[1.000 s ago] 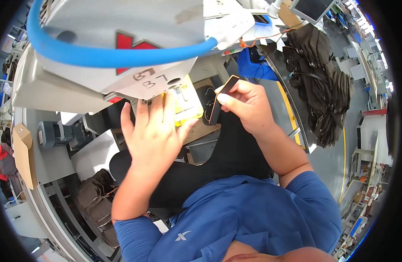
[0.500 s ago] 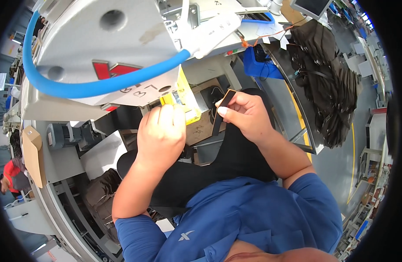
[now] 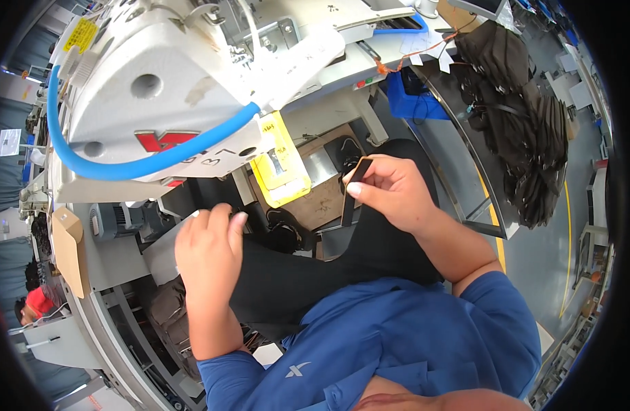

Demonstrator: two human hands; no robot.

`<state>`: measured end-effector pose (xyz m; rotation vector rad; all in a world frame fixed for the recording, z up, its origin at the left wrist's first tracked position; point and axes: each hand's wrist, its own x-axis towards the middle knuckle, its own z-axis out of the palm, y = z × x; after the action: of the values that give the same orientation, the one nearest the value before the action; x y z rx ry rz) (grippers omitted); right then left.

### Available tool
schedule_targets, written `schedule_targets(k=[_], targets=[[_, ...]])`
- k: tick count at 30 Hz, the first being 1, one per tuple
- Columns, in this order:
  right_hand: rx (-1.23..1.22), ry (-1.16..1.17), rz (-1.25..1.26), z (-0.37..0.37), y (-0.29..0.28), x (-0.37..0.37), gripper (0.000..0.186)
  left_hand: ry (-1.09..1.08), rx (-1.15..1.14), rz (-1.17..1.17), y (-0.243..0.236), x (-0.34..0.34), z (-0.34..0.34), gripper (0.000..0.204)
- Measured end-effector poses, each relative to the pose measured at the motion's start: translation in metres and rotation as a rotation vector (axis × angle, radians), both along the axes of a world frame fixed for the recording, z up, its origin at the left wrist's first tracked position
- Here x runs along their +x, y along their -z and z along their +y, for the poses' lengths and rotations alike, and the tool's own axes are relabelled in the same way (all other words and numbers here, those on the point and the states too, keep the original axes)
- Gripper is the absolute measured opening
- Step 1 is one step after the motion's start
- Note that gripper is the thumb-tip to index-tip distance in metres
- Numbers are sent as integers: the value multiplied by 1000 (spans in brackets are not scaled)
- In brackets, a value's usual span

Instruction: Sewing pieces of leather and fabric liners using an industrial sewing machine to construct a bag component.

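Between the thumb and fingers of my right hand is a flat black strip with a thin brown edge, held upright above my right thigh. My left hand is over my left thigh, back of the hand up. Its fingers curl loosely downward with the thumb apart, and I see nothing in it, though the fingertips are partly hidden. Ahead of it stands a white industrial sewing machine with a blue tube curving across its front. A yellow card hangs beside the machine head, between my hands.
Dark fabric pieces are piled on a stand at the right, next to a blue bin. A motor sits under the table at the left, near a cardboard piece. A person in red is far left.
My left hand has drawn back from the yellow card, toward the lower left, and its thumb has come away from the fingers. My right hand keeps the black strip, slightly lower.
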<state>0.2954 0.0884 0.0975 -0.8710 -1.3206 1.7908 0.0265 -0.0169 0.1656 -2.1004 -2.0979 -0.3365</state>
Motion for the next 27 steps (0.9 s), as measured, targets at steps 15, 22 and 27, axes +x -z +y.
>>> schedule_targets(k=[15, 22, 27], targets=[[689, 213, -604, 116, 11, 1, 19, 26, 3, -1418, 71, 56, -18, 14], [1135, 401, -1182, 307, 70, 44, 29, 10, -143, -1348, 102, 51, -34, 8], [1119, 366, -1303, 324, 78, 27, 32, -9, -224, -1251, 98, 55, -36, 8]])
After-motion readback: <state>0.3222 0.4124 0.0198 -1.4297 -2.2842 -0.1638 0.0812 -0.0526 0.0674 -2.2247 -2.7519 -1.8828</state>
